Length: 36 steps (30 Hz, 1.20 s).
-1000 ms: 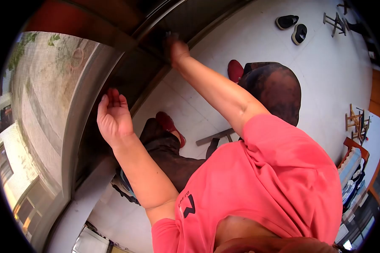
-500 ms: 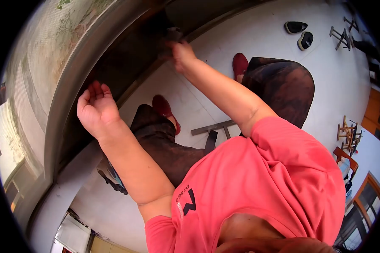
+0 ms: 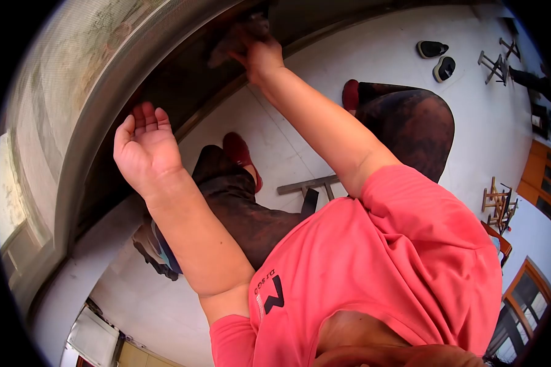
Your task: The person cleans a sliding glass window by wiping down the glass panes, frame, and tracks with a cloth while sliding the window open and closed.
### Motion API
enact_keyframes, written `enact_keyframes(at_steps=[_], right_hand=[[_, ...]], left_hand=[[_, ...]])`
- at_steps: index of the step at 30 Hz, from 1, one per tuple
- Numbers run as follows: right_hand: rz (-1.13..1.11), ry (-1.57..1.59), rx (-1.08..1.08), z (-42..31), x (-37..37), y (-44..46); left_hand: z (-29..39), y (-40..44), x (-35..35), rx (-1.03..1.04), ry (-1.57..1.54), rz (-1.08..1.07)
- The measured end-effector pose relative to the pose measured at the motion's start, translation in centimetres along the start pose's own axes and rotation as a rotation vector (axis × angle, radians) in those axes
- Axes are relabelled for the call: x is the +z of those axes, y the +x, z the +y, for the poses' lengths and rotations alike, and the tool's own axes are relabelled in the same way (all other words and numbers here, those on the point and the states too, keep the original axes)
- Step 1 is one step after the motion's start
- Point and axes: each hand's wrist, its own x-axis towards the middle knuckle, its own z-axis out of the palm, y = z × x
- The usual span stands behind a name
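Observation:
My right hand (image 3: 264, 58) grips a greyish cloth (image 3: 232, 46), bunched and slightly blurred, against the dark panel (image 3: 196, 79). Part of the cloth spreads to the left of my fingers. My left hand (image 3: 147, 150) holds nothing; its palm faces up toward me and its fingers are stretched out. The backs of those fingers are close to the same panel, and whether they touch it I cannot tell. A grey metal frame (image 3: 95, 131) with a mesh screen (image 3: 37, 116) borders the panel on the left.
Under me is a low stool (image 3: 306, 185), with my red shoes (image 3: 237, 150) on the pale floor (image 3: 300, 122). Black shoes (image 3: 432, 49) lie at the upper right. Folding stools (image 3: 493, 66) and wooden furniture (image 3: 539, 177) stand along the right. A white box-like object (image 3: 93, 336) is at lower left.
My right hand has moved up and slightly right along the panel, and more of the cloth shows. My left hand has shifted slightly up and right, still open.

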Motion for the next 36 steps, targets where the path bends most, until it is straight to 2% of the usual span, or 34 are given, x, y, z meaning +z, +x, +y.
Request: enact_keyframes(at_steps=[1, 2, 4, 6, 8, 10, 12, 14, 20, 22, 24, 26, 28, 32, 36], right_hand=[[0.103, -0.031, 0.126, 1.8, -1.5, 1.2], [0.099, -0.032, 0.128, 3.9, -3.1, 2.6], [0.232, 0.027, 0.351, 7.8, -5.7, 5.6], [0.247, 0.065, 0.355, 9.7, -6.6, 7.2], [0.264, 0.108, 0.348, 8.6, -5.5, 5.8], [0.199, 0.065, 0.211, 2.4, -0.6, 0.4], [-0.043, 0.093, 0.041, -0.6, 1.4, -2.2], [-0.105, 0.043, 0.002, -2.4, 3.3, -3.4], [-0.228, -0.036, -0.166, 1.1, 1.4, -1.8], [-0.031, -0.106, -0.022, 4.4, -1.0, -0.3], [0.058, -0.125, 0.091, 8.7, -3.8, 2.2], [0.061, -0.244, -0.041, 13.7, -7.1, 4.4], [0.094, -0.293, -0.001, 17.3, -10.7, 7.1], [0.250, -0.312, 0.254, 19.9, -11.1, 9.1], [0.262, -0.114, 0.514, 19.7, -9.0, 8.3]], left_hand=[[0.1, -0.2, -0.1, 0.002, 0.000, 0.006], [0.1, -0.2, -0.2, 0.006, 0.000, 0.011], [0.4, 0.1, -0.2, 0.017, -0.003, 0.017], [0.8, 0.2, -0.8, 0.046, 0.015, 0.014], [1.0, 0.0, -0.8, 0.051, 0.006, 0.026], [1.1, 0.0, -0.5, 0.062, -0.010, 0.030], [1.0, -0.1, -0.7, 0.038, -0.026, 0.030], [0.8, -0.7, -0.3, 0.045, -0.011, 0.028], [2.4, -1.5, -1.4, 0.047, -0.052, 0.070], [3.1, -1.6, -2.2, 0.094, -0.072, 0.075], [3.6, -1.7, -2.8, 0.116, -0.083, 0.086], [4.1, -1.8, -3.4, 0.141, -0.089, 0.105], [4.5, -1.9, -4.0, 0.139, -0.089, 0.081], [5.3, -1.9, -4.7, 0.205, -0.095, 0.136], [5.5, -1.4, -5.9, 0.224, -0.081, 0.083]])
